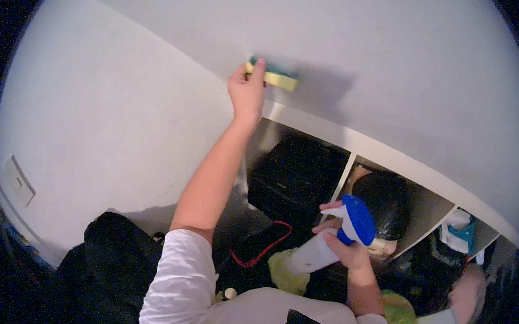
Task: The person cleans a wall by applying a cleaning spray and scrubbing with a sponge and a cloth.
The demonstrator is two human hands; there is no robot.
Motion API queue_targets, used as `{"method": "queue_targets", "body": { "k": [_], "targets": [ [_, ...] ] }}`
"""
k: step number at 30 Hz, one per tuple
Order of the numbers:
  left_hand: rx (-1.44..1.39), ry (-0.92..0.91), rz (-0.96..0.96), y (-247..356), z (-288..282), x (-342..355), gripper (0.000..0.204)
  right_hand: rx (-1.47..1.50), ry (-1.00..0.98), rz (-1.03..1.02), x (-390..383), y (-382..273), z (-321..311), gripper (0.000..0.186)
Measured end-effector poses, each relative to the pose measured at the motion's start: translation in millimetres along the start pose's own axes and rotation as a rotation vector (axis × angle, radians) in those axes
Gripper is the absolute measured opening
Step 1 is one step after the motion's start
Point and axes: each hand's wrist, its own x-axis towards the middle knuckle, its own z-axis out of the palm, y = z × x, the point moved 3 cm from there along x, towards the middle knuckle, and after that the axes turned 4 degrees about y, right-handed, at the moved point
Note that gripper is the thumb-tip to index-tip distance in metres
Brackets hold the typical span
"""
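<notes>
Left hand (pixel 248 96) pinches a sponge (pixel 282 81); right hand (pixel 351 253) grips a spray bottle (pixel 319 250); black box (pixel 298 172) bears illegible mark (pixel 281 187).

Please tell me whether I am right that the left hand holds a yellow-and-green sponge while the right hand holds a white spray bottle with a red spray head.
Not quite: the spray head is blue, not red, as the head view shows. The left hand does hold the yellow-and-green sponge, and the right hand the white spray bottle.

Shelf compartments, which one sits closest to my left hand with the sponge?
The leftmost compartment, holding a bulky black object, below your left hand; the others lie farther right, past a white divider.
</notes>
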Motion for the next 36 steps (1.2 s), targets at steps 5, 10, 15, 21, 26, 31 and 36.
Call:
{"method": "queue_targets", "body": {
  "k": [5,10,15,21,26,31,36],
  "targets": [
    [-0.057,-0.240,-0.176,-5,16,-7,0.020,-0.137,0.056,0.074,-8,-5,-30,0.054],
    [0.016,-0.261,-0.166,-11,4,3,0.024,-0.128,0.136,-0.020,-23,-28,-35,0.055],
    [-0.070,-0.339,-0.189,8,11,-1,0.023,-0.102,0.227,-0.013,-34,-19,-47,0.055],
    [0.087,-0.383,-0.123,18,13,4,0.025,-0.026,0.175,0.155,-39,2,-60,0.054],
    [0.415,-0.330,0.038,-2,9,15,0.027,-0.019,0.095,0.143,-25,4,-48,0.054],
    [0.455,-0.337,-0.044,-1,6,17,0.027,0.024,0.065,0.073,-27,14,-55,0.056],
    [0.360,-0.412,0.070,17,13,11,0.023,0.038,0.173,0.088,-35,10,-66,0.060]
  ]
}}
